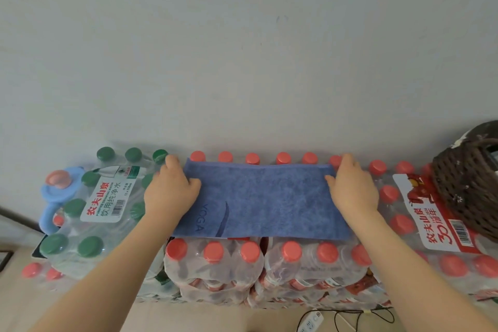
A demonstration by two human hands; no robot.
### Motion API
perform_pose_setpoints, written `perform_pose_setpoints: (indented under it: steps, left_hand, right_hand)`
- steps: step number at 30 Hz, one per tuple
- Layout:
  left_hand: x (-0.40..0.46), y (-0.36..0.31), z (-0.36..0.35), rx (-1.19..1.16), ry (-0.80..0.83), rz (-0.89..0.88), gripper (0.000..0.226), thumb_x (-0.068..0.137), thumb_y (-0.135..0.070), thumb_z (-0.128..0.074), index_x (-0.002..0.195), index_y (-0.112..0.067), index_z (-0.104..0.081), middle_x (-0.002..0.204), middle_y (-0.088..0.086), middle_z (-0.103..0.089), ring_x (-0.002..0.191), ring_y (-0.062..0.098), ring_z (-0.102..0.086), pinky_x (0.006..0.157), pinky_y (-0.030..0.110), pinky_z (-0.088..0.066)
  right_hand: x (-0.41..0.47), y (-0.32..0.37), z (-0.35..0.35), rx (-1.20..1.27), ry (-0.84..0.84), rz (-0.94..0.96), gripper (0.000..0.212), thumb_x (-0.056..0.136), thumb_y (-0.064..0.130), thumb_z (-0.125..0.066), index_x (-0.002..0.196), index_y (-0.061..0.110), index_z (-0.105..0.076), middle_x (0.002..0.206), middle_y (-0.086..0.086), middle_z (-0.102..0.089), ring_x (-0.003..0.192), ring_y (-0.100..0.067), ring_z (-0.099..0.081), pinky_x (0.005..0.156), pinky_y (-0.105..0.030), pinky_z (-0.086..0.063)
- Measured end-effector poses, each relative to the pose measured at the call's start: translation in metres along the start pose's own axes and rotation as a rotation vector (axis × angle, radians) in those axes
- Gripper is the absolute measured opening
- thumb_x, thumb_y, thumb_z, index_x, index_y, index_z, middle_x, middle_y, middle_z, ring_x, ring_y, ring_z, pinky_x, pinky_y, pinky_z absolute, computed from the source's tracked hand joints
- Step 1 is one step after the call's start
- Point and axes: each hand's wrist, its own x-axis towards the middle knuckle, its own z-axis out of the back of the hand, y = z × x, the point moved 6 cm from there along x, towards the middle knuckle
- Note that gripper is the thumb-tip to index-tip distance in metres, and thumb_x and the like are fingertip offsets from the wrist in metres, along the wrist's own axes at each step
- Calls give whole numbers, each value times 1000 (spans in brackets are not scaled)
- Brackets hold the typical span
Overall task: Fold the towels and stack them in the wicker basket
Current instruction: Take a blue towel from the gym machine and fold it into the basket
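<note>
- The wall [242, 48] fills the upper part of the view, plain and pale, right behind the stacked goods.
- Shrink-wrapped packs of red-capped bottles [291, 264] stand in a row against the wall and serve as the work surface; no desk is in view.
- A pack of green-capped bottles [89, 224] sits at the left end of that row, with a blue handled container [58, 191] beside it.
- The blue towel [258, 202] lies spread flat across the red caps in the middle of the row, its far edge near the wall and its near edge at the front of the packs, a "YOGA" mark at its left end.
- The wicker basket [469, 191] stands at the right end of the row, partly out of view; I cannot tell what is in it.
- The left hand [169, 191] rests on the towel's left end, fingers slightly curled at the far corner; whether they pinch the cloth is unclear.
- The right hand [353, 188] lies likewise on the right end.
- A power strip [310, 323] lies on the floor below.
- Judging by this, the fold is in hand: next, bring one end over to the other, edges matched, on an uneven surface.
</note>
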Motion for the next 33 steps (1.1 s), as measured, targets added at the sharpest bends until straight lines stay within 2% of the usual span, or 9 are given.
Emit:
perform_pose_setpoints:
  steps: [4, 7, 9, 12, 18, 22, 28, 31, 33]
  left_hand:
    - [-13, -54, -5, 64, -182, -572, 55, 65, -8, -40, 116, 3, -55, 124, 24, -55, 116, 45, -52, 91, 52, -45]
    - [-32, -86, -44, 111, 124, -810, 72, 76, -30, -14, 139, -1, -34, 149, 16, -33, 139, 30, -29, 114, 36, -23]
    - [-34, -76, -62, 172, 284, -740, 87, 74, -54, 6, 148, -10, -9, 157, 5, -7, 146, 18, -5, 116, 27, 1]
    - [-32, -56, -60, 187, 279, -675, 118, 57, -83, 19, 148, -13, -4, 158, 3, 0, 146, 17, 0, 116, 30, 4]
    - [-41, -44, -48, 217, 308, -628, 143, 33, -97, 12, 148, -13, 1, 157, 3, 7, 145, 17, 5, 116, 31, 5]
    - [-38, -51, -48, 267, 299, -606, 151, 26, -98, 12, 148, -10, 1, 157, 7, 5, 146, 20, 3, 118, 36, 0]
    - [-63, -95, -50, 297, 270, -826, 124, 46, -88, 18, 148, -20, 1, 158, 2, 7, 146, 20, 5, 117, 36, 4]
    - [-77, -120, -58, 246, 334, -921, 103, 66, -84, 1, 148, -22, -1, 157, 2, 6, 146, 20, 4, 117, 34, 4]
    - [-81, -135, -67, 254, 349, -967, 88, 77, -76, -9, 148, -24, -1, 157, 3, 7, 146, 20, 4, 118, 35, 4]
  right_hand:
    - [-37, 74, 6, -141, -265, 505, 51, 80, 6, -57, 131, 4, -47, 140, -15, -46, 126, -36, -45, 104, -49, -34]
    - [-66, 120, -33, -102, 19, 766, 56, 94, 26, -42, 144, 7, -27, 154, -10, -23, 143, -25, -21, 116, -43, -12]
    - [-64, 112, -56, -162, 232, 669, 60, 99, 40, -26, 149, 15, -6, 158, -2, -2, 146, -16, 1, 117, -37, 3]
    - [-52, 78, -57, -197, 240, 542, 63, 97, 50, -21, 149, 20, -2, 158, 0, 3, 146, -16, 6, 117, -38, 4]
    - [-42, 4, -37, -144, 208, 228, 66, 96, 50, -16, 148, 16, 5, 158, -2, 7, 146, -20, 4, 118, -40, 0]
    - [-38, -17, -36, 52, 157, 29, 70, 96, 48, -29, 148, 5, -8, 157, -12, -6, 145, -26, -6, 118, -43, -14]
    - [-37, -20, -27, 333, 87, -145, 49, 86, 39, -57, 120, 4, -54, 145, -14, -33, 136, -34, -24, 107, -49, -32]
    - [-39, -28, -13, 622, -31, -70, 21, 88, 24, -57, 92, 4, -51, 97, -8, -55, 92, -27, -54, 69, -34, -45]
    - [-40, -38, 0, 775, -40, -72, 15, 90, 15, -55, 96, 8, -42, 80, 4, -49, 72, -14, -50, 58, -25, -36]
